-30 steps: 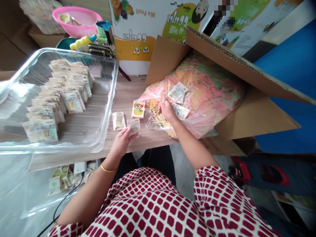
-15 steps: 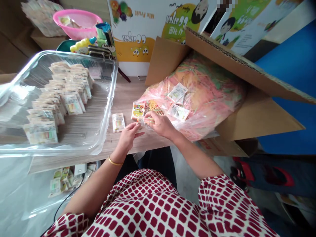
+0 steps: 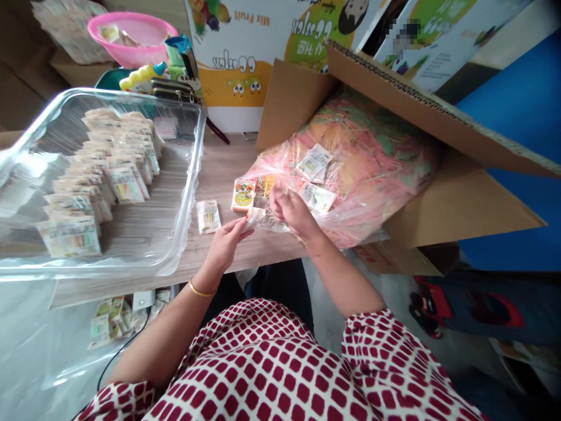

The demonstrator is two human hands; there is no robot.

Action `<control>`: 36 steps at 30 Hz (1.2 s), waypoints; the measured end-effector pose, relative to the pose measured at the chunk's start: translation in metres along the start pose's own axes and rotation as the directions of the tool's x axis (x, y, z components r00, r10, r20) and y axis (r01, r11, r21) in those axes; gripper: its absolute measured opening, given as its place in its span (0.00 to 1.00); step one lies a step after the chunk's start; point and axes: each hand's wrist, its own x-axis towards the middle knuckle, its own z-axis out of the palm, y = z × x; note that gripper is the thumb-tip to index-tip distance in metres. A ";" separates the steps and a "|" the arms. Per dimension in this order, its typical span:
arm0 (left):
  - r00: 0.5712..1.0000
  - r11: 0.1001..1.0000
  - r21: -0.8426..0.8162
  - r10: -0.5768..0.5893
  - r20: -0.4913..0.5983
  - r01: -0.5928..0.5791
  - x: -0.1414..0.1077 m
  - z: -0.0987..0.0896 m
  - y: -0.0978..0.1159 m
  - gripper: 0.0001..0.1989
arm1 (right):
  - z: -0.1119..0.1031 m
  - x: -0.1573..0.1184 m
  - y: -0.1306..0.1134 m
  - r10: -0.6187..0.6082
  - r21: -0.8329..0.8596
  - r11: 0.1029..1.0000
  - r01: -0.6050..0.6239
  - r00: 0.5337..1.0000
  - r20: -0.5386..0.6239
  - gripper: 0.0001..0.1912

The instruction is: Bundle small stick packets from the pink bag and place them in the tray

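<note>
My left hand (image 3: 225, 247) and my right hand (image 3: 293, 213) meet over the table edge, both pinching a thin clear plastic sleeve (image 3: 263, 219). Its contents are hard to make out. Just left of my fingertips lies a small printed fruit card (image 3: 243, 195), and a sealed packet of coloured sticks (image 3: 208, 216) rests further left. Beyond my right hand bulges a big clear bag of pink, orange and green sticks (image 3: 363, 152), with small packets (image 3: 314, 162) lying on it.
Left of my hands, a clear plastic tray (image 3: 184, 193) holds rows of stacked packets. A cardboard carton (image 3: 456, 204) with raised flaps surrounds the big bag. A pink basin (image 3: 131, 29), printed boards and a wallet stand behind. More packets lie below the table edge.
My left hand no longer holds the small packet it had a second ago. Both hands have come together on the clear sleeve, and the sticks once beside the big bag are mostly out of sight.
</note>
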 end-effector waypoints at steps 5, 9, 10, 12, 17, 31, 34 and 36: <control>0.999 1.000 0.014 -0.004 0.045 0.003 -0.004 0.004 0.001 0.19 | 0.017 0.018 -0.019 -0.006 0.388 0.912 0.133 0.950 -0.312 0.32; 0.997 1.000 0.015 -0.003 0.078 0.002 -0.005 0.005 0.000 0.18 | 0.035 0.019 -0.014 -0.080 0.303 0.930 0.208 0.919 -0.386 0.33; 0.997 1.000 0.013 -0.002 0.080 0.001 -0.004 0.005 -0.001 0.18 | 0.038 0.017 -0.010 -0.101 0.264 0.940 0.214 0.919 -0.382 0.34; 0.997 1.000 0.016 -0.005 0.077 0.004 -0.004 0.005 -0.001 0.18 | 0.042 0.013 -0.002 -0.123 0.183 0.963 0.199 0.925 -0.359 0.35; 0.997 1.000 0.018 -0.015 0.072 0.014 -0.003 0.005 -0.002 0.17 | 0.043 0.005 0.006 -0.132 0.074 0.983 0.165 0.935 -0.330 0.36; 0.994 0.991 -0.101 -0.079 0.080 0.087 0.008 0.015 0.004 0.17 | 0.032 -0.001 0.012 -0.043 -0.045 0.998 0.035 0.979 -0.197 0.21; 0.990 0.980 -0.140 -0.133 0.054 0.140 0.014 0.022 0.007 0.16 | 0.023 0.002 0.016 -0.019 -0.042 0.999 0.011 0.984 -0.178 0.22; 0.986 0.973 -0.159 -0.161 0.040 0.166 0.019 0.025 0.008 0.14 | 0.015 0.007 0.020 0.002 -0.001 1.000 -0.002 0.992 -0.124 0.25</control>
